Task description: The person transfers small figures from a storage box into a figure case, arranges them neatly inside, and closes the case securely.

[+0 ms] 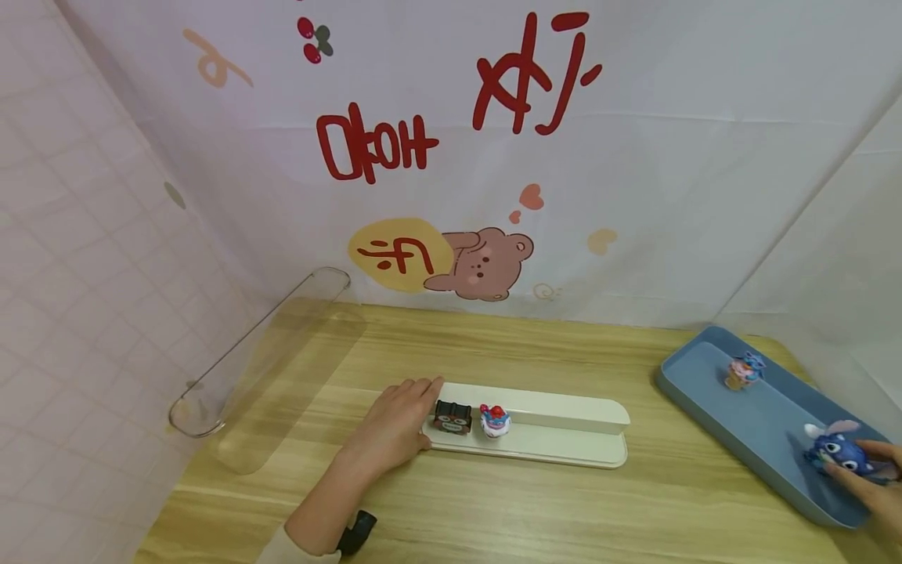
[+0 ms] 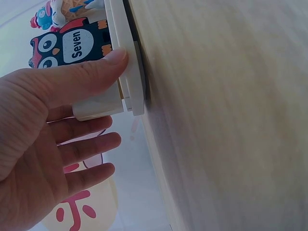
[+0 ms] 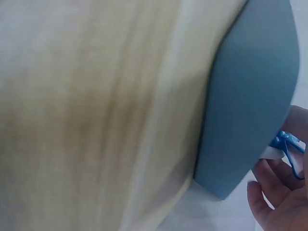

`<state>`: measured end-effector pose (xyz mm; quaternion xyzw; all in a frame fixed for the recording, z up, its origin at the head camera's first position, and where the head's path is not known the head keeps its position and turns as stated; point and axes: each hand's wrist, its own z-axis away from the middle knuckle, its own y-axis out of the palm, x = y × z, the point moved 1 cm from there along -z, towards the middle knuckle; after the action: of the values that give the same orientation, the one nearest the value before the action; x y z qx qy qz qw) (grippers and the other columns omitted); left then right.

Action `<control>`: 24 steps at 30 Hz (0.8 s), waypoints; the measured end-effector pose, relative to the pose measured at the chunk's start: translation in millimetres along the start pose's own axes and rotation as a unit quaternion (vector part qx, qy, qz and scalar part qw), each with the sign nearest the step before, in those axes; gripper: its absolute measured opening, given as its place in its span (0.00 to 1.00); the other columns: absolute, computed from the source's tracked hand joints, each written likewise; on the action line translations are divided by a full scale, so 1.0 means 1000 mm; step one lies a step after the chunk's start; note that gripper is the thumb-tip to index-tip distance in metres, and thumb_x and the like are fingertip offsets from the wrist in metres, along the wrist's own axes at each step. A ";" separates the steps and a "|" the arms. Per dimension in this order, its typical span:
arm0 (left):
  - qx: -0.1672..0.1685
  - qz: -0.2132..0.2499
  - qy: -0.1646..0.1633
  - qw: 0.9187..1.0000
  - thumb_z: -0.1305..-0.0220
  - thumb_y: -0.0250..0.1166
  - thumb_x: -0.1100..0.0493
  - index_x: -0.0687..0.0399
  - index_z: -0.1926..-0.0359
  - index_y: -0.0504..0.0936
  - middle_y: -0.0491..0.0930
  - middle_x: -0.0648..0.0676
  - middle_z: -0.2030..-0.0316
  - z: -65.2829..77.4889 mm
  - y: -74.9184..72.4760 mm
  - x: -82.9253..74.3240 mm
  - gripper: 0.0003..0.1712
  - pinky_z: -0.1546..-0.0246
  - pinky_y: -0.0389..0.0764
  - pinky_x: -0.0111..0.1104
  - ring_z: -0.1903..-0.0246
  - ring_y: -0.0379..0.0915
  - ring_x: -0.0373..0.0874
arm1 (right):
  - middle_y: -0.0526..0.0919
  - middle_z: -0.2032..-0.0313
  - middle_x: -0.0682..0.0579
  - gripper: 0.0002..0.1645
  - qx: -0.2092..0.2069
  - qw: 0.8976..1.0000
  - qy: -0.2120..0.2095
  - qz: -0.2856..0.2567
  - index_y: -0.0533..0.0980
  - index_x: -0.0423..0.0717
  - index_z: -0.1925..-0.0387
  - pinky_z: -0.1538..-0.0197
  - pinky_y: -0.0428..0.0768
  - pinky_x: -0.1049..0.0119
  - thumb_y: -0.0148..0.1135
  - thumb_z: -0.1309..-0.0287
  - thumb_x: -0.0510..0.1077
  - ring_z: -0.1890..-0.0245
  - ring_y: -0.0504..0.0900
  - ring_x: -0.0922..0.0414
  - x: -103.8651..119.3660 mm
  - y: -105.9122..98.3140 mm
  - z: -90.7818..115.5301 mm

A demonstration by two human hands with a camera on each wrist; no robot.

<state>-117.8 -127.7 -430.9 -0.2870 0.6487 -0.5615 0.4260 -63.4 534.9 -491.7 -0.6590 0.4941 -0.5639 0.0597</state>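
My left hand (image 1: 395,423) grips the left end of a cream two-step display stand (image 1: 564,446). In the left wrist view its thumb lies along the stand's front edge, the other fingers behind. Beside that hand, a black owl figurine (image 2: 72,44) labelled "Seven" stands on the lower step. Right of it is a small white and blue figurine (image 1: 496,423) with a red top. At the far right, my right hand (image 1: 877,478) holds a dark blue big-eared figurine (image 1: 838,453) at the near end of a blue tray (image 1: 726,427); the right wrist view shows only part of it.
Another small figurine (image 1: 745,370) with a cone base sits toward the tray's far end. A clear plastic cover (image 1: 282,376) lies at the left by the wall. Behind the wooden table (image 1: 535,509) hangs a printed white cloth (image 1: 634,180).
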 end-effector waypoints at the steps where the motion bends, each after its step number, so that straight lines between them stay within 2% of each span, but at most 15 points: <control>1: 0.001 0.002 -0.001 1.000 0.49 0.85 0.57 0.63 0.24 0.67 0.76 0.60 0.34 0.000 0.000 0.000 0.55 0.35 0.75 0.52 0.37 0.73 0.56 | 0.61 0.67 0.93 0.41 0.006 1.000 0.005 0.004 0.67 0.82 0.56 0.63 0.59 0.90 0.72 0.48 0.29 0.64 0.60 0.88 0.000 -0.001 -0.001; 3: 0.002 0.002 -0.002 1.000 0.49 0.85 0.57 0.63 0.24 0.68 0.76 0.60 0.34 0.001 0.000 0.000 0.55 0.35 0.75 0.52 0.37 0.73 0.56 | 0.61 0.66 0.92 0.43 0.015 1.000 0.013 0.006 0.65 0.86 0.54 0.64 0.60 0.90 0.72 0.46 0.30 0.64 0.60 0.88 0.003 -0.003 -0.001; 10: -0.002 0.004 0.001 1.000 0.50 0.86 0.58 0.63 0.24 0.68 0.77 0.60 0.35 0.001 0.003 0.000 0.55 0.36 0.76 0.52 0.37 0.74 0.56 | 0.61 0.69 0.93 0.41 -0.006 0.999 0.029 0.025 0.69 0.82 0.57 0.74 0.64 0.89 0.74 0.49 0.29 0.69 0.61 0.89 0.026 -0.010 -0.005; 13: -0.005 0.005 0.002 1.000 0.50 0.86 0.58 0.63 0.25 0.69 0.77 0.60 0.35 0.001 0.003 0.000 0.54 0.36 0.76 0.52 0.37 0.74 0.56 | 0.61 0.68 0.92 0.33 -0.001 0.999 0.018 0.027 0.74 0.73 0.56 0.74 0.64 0.88 0.72 0.47 0.29 0.69 0.61 0.88 0.038 -0.012 -0.005; 14: -0.005 0.005 0.002 1.000 0.50 0.86 0.58 0.63 0.25 0.69 0.77 0.60 0.35 0.001 0.003 0.000 0.55 0.36 0.76 0.52 0.37 0.74 0.56 | 0.60 0.67 0.91 0.29 0.004 0.999 0.012 0.036 0.76 0.67 0.55 0.73 0.65 0.88 0.72 0.46 0.30 0.68 0.60 0.87 0.041 -0.012 -0.005; 16: -0.005 0.003 0.002 1.000 0.50 0.86 0.58 0.63 0.25 0.69 0.77 0.60 0.35 0.000 0.003 0.000 0.54 0.36 0.76 0.52 0.37 0.74 0.56 | 0.60 0.65 0.89 0.22 0.012 0.999 -0.003 0.048 0.79 0.48 0.49 0.72 0.65 0.88 0.71 0.44 0.30 0.67 0.60 0.85 0.047 -0.013 -0.004; 17: -0.005 0.002 0.001 1.000 0.50 0.86 0.57 0.62 0.25 0.69 0.77 0.60 0.35 0.000 0.003 0.000 0.54 0.36 0.76 0.52 0.37 0.74 0.56 | 0.60 0.63 0.87 0.22 0.017 0.998 -0.012 0.060 0.78 0.38 0.46 0.71 0.65 0.88 0.71 0.43 0.30 0.67 0.60 0.85 0.050 -0.013 -0.003; 18: -0.005 0.001 0.001 1.000 0.50 0.86 0.57 0.62 0.25 0.69 0.77 0.60 0.35 0.000 0.003 0.000 0.54 0.36 0.76 0.51 0.37 0.74 0.56 | 0.66 0.63 0.81 0.24 0.023 0.997 -0.019 0.072 0.77 0.32 0.44 0.71 0.64 0.87 0.71 0.42 0.30 0.67 0.59 0.84 0.053 -0.014 -0.002; 20: -0.005 0.000 0.001 1.000 0.50 0.86 0.57 0.62 0.25 0.69 0.77 0.60 0.35 0.000 0.002 0.000 0.54 0.36 0.76 0.51 0.37 0.74 0.56 | 0.66 0.61 0.78 0.30 0.029 0.995 -0.027 0.089 0.72 0.22 0.40 0.70 0.64 0.86 0.71 0.41 0.31 0.67 0.58 0.84 0.059 -0.014 -0.001; 21: -0.005 -0.001 0.001 1.000 0.50 0.86 0.57 0.62 0.25 0.69 0.77 0.60 0.35 0.000 0.003 0.000 0.54 0.35 0.76 0.51 0.37 0.74 0.56 | 0.71 0.60 0.71 0.31 0.028 0.995 -0.031 0.095 0.72 0.22 0.39 0.70 0.62 0.85 0.71 0.42 0.31 0.66 0.57 0.84 0.063 -0.014 0.000; 24: -0.006 -0.001 0.003 1.000 0.50 0.86 0.57 0.63 0.25 0.69 0.77 0.60 0.35 -0.001 0.002 0.000 0.54 0.36 0.76 0.51 0.37 0.74 0.56 | 0.71 0.58 0.70 0.32 0.024 0.994 -0.033 0.105 0.72 0.23 0.37 0.68 0.60 0.83 0.71 0.42 0.30 0.65 0.55 0.85 0.073 -0.013 0.001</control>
<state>-118.3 -127.2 -432.9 -0.2888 0.6531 -0.5587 0.4219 -64.4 488.3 -433.5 -0.6196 0.5448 -0.5446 0.1508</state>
